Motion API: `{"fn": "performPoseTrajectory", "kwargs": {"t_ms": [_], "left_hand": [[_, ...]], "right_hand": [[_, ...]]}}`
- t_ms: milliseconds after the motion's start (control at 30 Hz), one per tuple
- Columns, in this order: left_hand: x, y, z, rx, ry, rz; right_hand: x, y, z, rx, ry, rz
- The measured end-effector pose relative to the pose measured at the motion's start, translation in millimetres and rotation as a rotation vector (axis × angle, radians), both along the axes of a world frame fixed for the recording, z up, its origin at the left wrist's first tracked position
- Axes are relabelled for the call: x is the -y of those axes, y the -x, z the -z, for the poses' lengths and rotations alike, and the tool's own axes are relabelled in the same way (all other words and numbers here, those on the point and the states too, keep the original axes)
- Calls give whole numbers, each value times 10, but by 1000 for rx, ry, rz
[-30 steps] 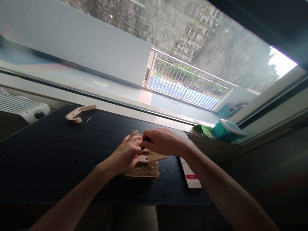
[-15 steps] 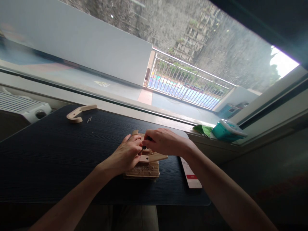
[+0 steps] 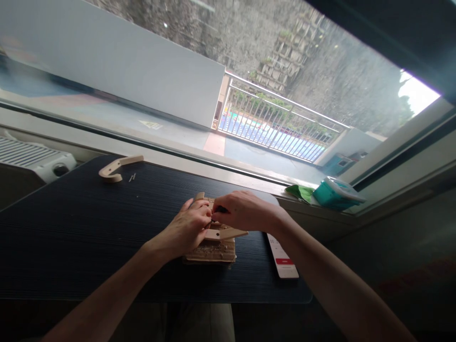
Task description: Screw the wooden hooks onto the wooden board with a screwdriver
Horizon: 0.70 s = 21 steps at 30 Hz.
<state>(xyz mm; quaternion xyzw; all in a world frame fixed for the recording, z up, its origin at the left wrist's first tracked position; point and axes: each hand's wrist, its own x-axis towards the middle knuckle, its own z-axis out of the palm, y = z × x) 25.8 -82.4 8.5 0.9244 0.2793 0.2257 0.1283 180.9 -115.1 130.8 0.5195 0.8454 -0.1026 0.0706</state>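
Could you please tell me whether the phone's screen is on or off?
On: the phone on the table is lit white, showing dark digits and a red bar.

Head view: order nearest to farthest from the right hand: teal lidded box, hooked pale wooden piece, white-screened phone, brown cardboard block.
1. Brown cardboard block: beneath right hand.
2. White-screened phone: right.
3. Teal lidded box: farther right.
4. Hooked wooden piece: far left.

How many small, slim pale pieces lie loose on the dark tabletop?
2 visible: one slim piece and another close beside it, both right of the curved wooden part. The left hand and right hand may hide more.
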Motion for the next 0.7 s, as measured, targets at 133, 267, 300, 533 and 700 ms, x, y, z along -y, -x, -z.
{"fn": "performPoseTrajectory", "kwargs": {"t_ms": [133,267,300,533,700], "left_hand": [[-29,138,77,118,-61,-43],[14,271,190,284,-89,-141],[37,283,221,312,-83,-168],[165,204,358,337,-67,-195],[188,166,374,361,-114,-257]], "right_hand": [[-6,-2,-24,9,0,-35],[-17,18,-39,33,6,-46],[-19,28,-40,35,5,-49],[-20,74,-53,53,-5,-60],[-39,84,-67,84,34,-46]]}}
